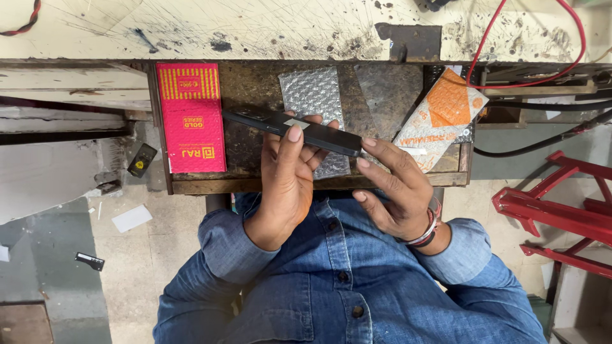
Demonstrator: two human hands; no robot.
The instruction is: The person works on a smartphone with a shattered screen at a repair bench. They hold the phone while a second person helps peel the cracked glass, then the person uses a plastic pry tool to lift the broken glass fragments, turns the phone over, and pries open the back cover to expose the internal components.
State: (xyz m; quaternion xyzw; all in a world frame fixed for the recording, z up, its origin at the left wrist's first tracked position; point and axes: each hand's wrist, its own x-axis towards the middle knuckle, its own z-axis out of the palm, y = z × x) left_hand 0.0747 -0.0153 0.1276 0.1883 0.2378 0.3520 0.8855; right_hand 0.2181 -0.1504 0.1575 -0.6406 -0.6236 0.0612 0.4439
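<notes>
A black smartphone [319,132] is held edge-on over a dark open drawer [255,95]. My left hand [287,185] grips its middle from below, thumb on the top edge. My right hand [395,185] pinches the phone's right end with thumb and forefinger. A small pale tab sits on the phone near my left thumb. Both sleeves are blue denim, and a red and white band circles my right wrist.
In the drawer lie a pink and yellow box [190,118], a silver bubble-wrap pouch [315,95] and an orange and white packet [440,118]. A scratched white benchtop [255,25] lies beyond, with a red wire [529,79]. A red metal frame [561,210] stands at right.
</notes>
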